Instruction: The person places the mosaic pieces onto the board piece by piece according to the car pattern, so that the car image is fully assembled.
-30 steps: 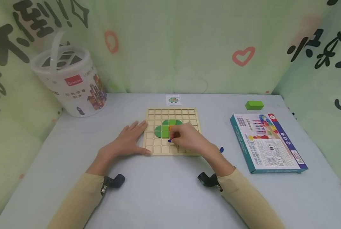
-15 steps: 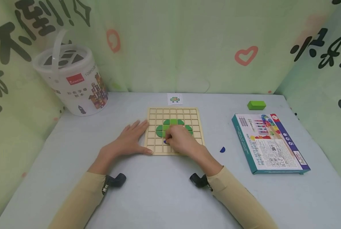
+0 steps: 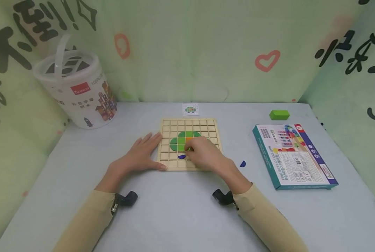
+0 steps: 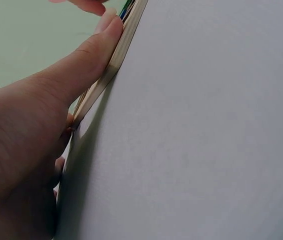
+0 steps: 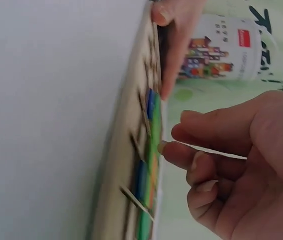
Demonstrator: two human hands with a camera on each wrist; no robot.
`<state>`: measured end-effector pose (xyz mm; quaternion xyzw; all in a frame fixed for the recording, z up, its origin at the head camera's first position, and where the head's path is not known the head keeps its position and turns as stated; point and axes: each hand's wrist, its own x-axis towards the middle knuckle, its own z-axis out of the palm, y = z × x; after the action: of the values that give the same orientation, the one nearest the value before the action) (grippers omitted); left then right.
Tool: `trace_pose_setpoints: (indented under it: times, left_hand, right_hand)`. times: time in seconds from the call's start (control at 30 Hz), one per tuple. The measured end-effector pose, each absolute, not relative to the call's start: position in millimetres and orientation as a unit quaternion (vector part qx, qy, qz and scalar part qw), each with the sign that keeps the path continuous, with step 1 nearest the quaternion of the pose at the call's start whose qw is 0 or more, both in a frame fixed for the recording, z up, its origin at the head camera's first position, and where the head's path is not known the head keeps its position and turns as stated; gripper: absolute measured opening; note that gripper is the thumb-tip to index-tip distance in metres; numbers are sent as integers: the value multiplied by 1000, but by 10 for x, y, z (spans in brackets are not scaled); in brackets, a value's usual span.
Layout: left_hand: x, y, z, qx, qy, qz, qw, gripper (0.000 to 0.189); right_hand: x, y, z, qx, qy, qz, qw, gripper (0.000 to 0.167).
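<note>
A wooden grid board [image 3: 171, 163] lies on the table, bearing green squares [image 3: 181, 140], dark green rounded pieces [image 3: 173, 147] and an orange piece [image 3: 188, 139]. My left hand [image 3: 143, 152] rests along the board's left edge, fingers spread, thumb at the near corner. Over the board's middle is my right hand [image 3: 204, 152], hiding some pieces. In the right wrist view its fingers [image 5: 219, 127] curl loosely, with nothing between thumb and index finger. A blue half-round piece [image 3: 181, 156] sits in the grid just left of these fingertips. Another blue piece [image 5: 141, 180] shows on the board in the right wrist view.
A loose blue piece [image 3: 242, 163] lies right of the board. Beyond it are a flat box [image 3: 296, 157] and a green block [image 3: 279, 115]. A small picture card [image 3: 190, 109] lies behind the board; a white bucket [image 3: 77, 91] stands at the back left.
My right hand has let go of the blue half-round piece, now lying in the grid, and its fingertips have drawn slightly right of it. My left hand stays at the board's edge.
</note>
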<state>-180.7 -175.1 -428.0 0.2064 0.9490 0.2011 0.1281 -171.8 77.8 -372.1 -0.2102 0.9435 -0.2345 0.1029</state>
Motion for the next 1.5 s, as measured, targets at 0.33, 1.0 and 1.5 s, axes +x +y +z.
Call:
trace_pose_setpoints:
  times: [0.33,1.0,1.5]
  left_hand:
    - [-1812,-1693,-4280,206,947,207,132,124]
    - [-1823,-1759,-4341,211,948,206,123,126]
    - [-1807,-1766,-4321,212,947,207,123,125]
  right_hand:
    - [-1633,1656,-3378,-143,967,-145,156,29]
    - [-1581,1911,-3643,-82,979,-110,150,7]
    - [-1715,1746,-3671,-152,958,-214,118,19]
